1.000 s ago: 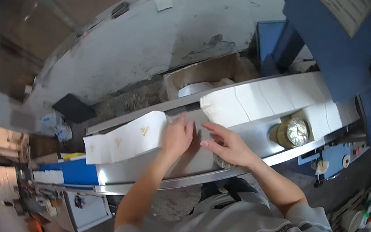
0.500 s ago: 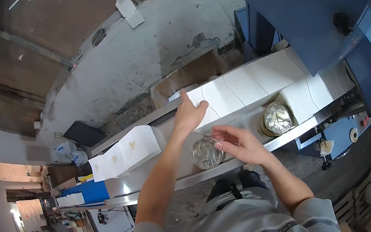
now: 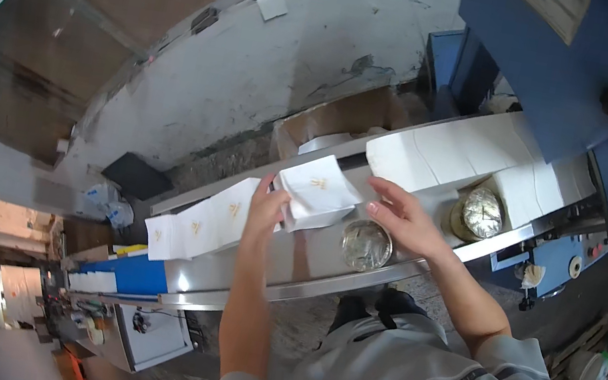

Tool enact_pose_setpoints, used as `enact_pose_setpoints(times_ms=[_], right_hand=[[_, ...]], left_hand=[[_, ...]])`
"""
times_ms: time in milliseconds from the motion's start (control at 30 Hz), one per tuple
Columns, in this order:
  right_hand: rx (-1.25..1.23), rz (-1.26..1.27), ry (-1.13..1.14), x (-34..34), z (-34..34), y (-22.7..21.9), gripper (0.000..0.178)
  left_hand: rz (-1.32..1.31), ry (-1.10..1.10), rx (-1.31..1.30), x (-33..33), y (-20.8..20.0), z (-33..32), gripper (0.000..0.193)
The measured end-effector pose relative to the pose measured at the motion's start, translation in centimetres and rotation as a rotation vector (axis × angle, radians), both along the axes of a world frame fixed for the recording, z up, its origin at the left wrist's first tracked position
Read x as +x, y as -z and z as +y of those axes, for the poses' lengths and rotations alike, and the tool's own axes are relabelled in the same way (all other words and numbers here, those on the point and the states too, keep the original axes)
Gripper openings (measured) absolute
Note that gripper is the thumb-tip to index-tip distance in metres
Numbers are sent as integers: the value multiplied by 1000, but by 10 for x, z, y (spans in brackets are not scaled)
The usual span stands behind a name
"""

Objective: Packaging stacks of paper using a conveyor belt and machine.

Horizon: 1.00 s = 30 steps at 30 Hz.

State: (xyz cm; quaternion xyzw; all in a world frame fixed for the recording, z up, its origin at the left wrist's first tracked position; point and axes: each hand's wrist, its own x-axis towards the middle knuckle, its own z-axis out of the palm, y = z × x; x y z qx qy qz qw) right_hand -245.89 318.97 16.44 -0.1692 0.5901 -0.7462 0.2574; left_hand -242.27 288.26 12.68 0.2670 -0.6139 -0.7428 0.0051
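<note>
My left hand grips the left side of a stack of white paper napkins, its thumb along the near edge. A small gold print shows on the stack's upper face. My right hand is beside the stack's right end, fingers apart and holding nothing. Just below that hand, a round, shiny, clear-topped object stands on the metal conveyor-like table. To the left is a row of more gold-printed napkin stacks. A long row of plain white napkins lies to the right.
A second round shiny object stands against the white row. Blue machinery rises at the far right. Behind the table, an open cardboard box sits by the worn wall. A blue panel is at the table's left end.
My left hand has drawn a napkin stack away from the white row, leftward, and its gold print now shows. My right hand has stayed open near the round object. The view has shifted slightly.
</note>
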Motion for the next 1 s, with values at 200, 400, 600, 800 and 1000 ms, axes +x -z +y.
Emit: enact_pose_setpoints(times_ms=[200,400,600,800,1000], right_hand=[[122,28,10,4,-7,-20,51],[224,267,100,2,-5,-3,52],[224,224,79,13,3,-8,55],[239,276,127,28,43,-27,58],[225,194,130,31,91,-21,54]], left_hand=[[-35,-182,-721,30,-19,-17,61],[336,644,-1589,14,-68,93,31],[95,628,-1198,-37,-37,112,52],[-88,429,-908,-112,-63,198,105],[-154,519,-1020,-129,-63,215,93]])
